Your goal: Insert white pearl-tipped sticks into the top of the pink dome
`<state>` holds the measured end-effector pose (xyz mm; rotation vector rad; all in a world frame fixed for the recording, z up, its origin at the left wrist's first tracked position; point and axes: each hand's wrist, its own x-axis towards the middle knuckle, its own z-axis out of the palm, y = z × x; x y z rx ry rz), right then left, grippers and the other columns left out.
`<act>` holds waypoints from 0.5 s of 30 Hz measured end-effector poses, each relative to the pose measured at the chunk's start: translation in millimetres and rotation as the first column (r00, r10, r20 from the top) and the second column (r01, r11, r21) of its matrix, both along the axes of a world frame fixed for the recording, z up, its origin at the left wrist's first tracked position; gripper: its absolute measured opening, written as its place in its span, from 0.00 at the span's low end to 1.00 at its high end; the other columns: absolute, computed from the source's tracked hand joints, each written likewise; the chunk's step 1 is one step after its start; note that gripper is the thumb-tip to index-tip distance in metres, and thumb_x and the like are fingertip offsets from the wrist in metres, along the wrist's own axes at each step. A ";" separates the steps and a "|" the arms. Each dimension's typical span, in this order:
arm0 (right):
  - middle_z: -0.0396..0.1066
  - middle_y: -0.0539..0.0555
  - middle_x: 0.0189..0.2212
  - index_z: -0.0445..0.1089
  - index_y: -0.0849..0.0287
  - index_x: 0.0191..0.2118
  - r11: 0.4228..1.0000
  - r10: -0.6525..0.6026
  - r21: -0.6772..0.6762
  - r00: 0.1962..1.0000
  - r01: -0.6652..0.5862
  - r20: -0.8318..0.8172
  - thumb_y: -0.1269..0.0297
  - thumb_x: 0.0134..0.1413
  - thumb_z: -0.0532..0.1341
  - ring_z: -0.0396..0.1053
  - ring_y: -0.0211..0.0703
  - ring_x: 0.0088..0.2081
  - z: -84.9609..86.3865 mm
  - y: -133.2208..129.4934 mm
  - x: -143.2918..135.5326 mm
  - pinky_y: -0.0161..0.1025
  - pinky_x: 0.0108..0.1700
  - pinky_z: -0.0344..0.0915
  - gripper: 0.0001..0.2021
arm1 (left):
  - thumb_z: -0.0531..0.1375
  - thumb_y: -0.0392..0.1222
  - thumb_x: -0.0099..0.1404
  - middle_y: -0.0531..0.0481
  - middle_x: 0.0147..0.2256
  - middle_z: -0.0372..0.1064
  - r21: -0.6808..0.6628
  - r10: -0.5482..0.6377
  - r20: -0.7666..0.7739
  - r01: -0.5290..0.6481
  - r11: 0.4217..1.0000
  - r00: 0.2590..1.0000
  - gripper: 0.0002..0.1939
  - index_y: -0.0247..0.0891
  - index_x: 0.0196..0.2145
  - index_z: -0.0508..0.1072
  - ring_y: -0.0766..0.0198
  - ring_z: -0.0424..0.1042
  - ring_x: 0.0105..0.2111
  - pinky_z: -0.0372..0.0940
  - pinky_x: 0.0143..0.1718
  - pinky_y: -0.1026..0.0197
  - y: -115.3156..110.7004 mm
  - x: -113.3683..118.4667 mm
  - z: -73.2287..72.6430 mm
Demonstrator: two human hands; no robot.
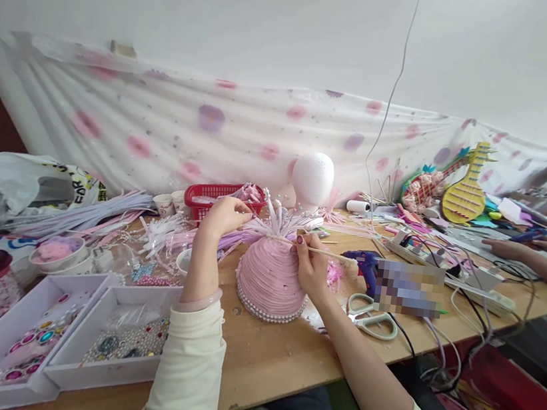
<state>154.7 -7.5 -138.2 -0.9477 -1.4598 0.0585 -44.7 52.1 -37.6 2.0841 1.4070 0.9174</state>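
A pink dome-shaped headpiece [271,275] wound in fuzzy strands stands on the table, with pearl beads around its lower rim and white sprigs [284,220] rising from its top. My right hand [313,264] is closed around a thin wooden stick [332,254] at the dome's upper right. The stick lies across the top, its tip near the base of the sprigs. My left hand [226,217] is at the upper left of the dome, fingers bent together toward the sprigs. What its fingertips hold, if anything, is hidden. A blue glue gun [366,267] lies right of my right hand.
White-handled scissors [373,320] lie near the front edge. Trays of beads [105,371] and gems are at left. A red basket [198,196] and white foam head [313,178] stand behind. Cables and a power strip [483,293] lie at right, near another person's hand [497,248].
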 end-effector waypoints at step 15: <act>0.60 0.48 0.24 0.60 0.55 0.28 1.000 0.006 0.017 0.999 -0.007 0.050 0.58 0.65 0.50 0.59 0.40 0.27 2.5 -1.4 0.4 0.38 0.31 0.56 0.14 | 0.64 0.40 0.51 0.42 0.37 0.76 -0.124 0.069 0.003 -0.068 0.990 0.998 0.18 0.32 0.41 0.74 0.62 0.74 0.27 0.64 0.25 0.65 5.9 -9.2 -6.1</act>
